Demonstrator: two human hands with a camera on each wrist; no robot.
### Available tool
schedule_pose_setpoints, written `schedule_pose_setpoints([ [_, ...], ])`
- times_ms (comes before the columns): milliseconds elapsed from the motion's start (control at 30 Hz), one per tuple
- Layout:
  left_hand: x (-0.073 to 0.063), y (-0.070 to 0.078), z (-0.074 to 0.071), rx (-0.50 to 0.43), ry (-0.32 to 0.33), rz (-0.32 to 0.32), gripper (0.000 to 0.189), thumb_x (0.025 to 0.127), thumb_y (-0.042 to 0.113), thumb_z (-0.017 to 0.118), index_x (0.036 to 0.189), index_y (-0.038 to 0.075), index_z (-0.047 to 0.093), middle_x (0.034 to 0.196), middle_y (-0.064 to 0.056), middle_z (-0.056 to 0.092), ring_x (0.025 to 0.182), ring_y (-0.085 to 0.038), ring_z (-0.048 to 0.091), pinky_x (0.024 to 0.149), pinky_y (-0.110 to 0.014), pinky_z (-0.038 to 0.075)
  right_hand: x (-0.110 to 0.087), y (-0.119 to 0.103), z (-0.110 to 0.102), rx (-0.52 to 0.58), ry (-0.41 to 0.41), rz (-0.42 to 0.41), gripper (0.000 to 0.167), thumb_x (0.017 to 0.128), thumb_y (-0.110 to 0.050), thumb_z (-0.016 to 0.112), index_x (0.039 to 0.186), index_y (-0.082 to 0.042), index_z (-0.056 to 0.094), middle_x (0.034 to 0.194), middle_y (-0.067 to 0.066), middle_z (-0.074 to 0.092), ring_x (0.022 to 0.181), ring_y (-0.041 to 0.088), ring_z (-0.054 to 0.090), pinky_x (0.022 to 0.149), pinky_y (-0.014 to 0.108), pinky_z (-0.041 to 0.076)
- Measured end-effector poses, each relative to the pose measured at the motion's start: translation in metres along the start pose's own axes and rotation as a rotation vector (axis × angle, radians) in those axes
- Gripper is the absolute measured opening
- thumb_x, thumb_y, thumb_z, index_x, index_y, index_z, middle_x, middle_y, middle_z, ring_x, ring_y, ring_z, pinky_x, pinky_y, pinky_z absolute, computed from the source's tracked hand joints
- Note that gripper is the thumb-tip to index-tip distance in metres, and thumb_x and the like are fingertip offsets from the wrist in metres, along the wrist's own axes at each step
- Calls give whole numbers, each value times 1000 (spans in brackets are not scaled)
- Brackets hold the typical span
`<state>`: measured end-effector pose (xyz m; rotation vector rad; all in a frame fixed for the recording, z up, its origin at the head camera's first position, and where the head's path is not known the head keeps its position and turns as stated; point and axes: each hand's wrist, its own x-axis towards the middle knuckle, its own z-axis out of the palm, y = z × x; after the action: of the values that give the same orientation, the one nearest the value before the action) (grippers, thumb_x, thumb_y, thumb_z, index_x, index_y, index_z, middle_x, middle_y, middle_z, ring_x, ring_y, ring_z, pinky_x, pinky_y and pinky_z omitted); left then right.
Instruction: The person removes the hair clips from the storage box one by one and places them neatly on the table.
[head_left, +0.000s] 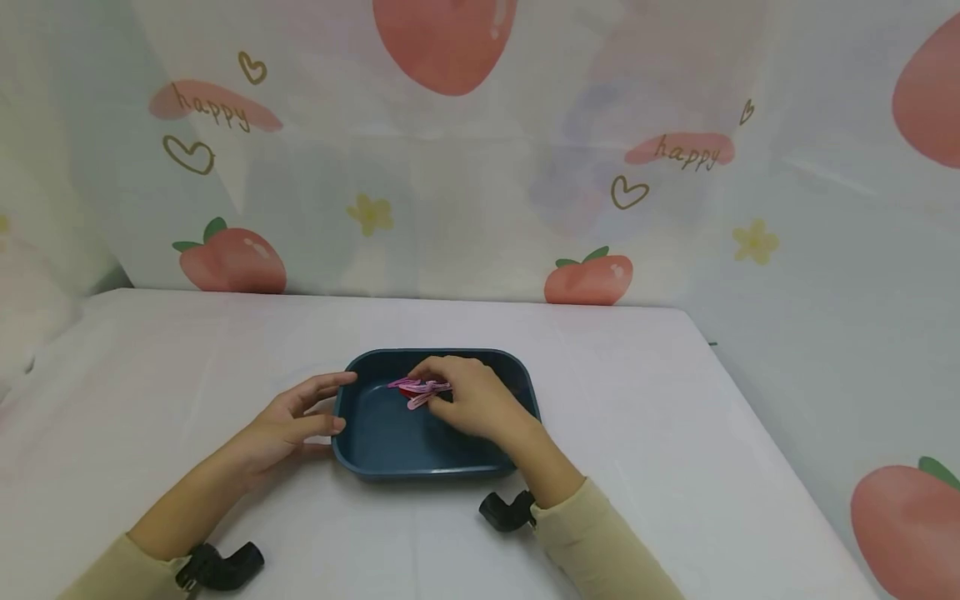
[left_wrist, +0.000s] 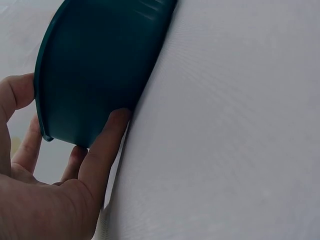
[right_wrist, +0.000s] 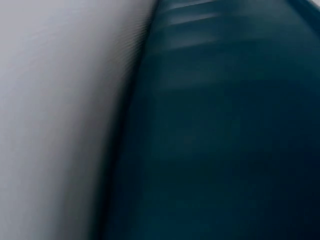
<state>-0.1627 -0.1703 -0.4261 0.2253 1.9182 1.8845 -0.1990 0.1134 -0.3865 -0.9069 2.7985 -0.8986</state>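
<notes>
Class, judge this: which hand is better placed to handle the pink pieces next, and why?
Most likely the right hand: it is over the tray, its fingers and thumb at the pink pieces. The left hand touches the tray's left end, away from them.

Head: high, faces forward and down over surface (head_left: 675, 467) and tray (head_left: 390, 442). Left wrist: low, close, faces tray's outer wall (left_wrist: 90, 75). Right wrist: nearer, tray fills most. All share tray, surface.

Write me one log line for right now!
left hand: touches blue tray; right hand: pinches pink clips; tray: on white table
</notes>
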Motion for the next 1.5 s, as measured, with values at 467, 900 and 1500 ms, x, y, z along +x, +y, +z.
schedule_pose_setpoints([
  [467, 0, -1, 1, -42, -8, 2, 65, 94, 10, 67, 152, 16, 39, 164, -15, 18, 147, -44, 21, 94, -54, 53, -3, 1, 5, -246, -41, 126, 43, 87, -3, 67, 124, -23, 69, 122, 0, 69, 104, 18, 63, 92, 41, 53],
  [900, 0, 0, 1, -34, -7, -7, 66, 93, 10, 66, 152, 17, 38, 163, -15, 17, 147, -44, 23, 96, -53, 52, 0, 0, 8, -294, -31, 167, 39, 85, 1, 68, 111, -26, 74, 95, -2, 70, 79, 15, 59, 72, 34, 52],
  [1500, 0, 1, 1, -21, 18, -5, 66, 92, 10, 66, 152, 15, 39, 162, -16, 20, 145, -46, 28, 94, -52, 54, 0, 3, 2, -43, -11, 126, 35, 87, 0, 69, 114, -22, 74, 93, -4, 70, 75, 10, 58, 65, 25, 50],
])
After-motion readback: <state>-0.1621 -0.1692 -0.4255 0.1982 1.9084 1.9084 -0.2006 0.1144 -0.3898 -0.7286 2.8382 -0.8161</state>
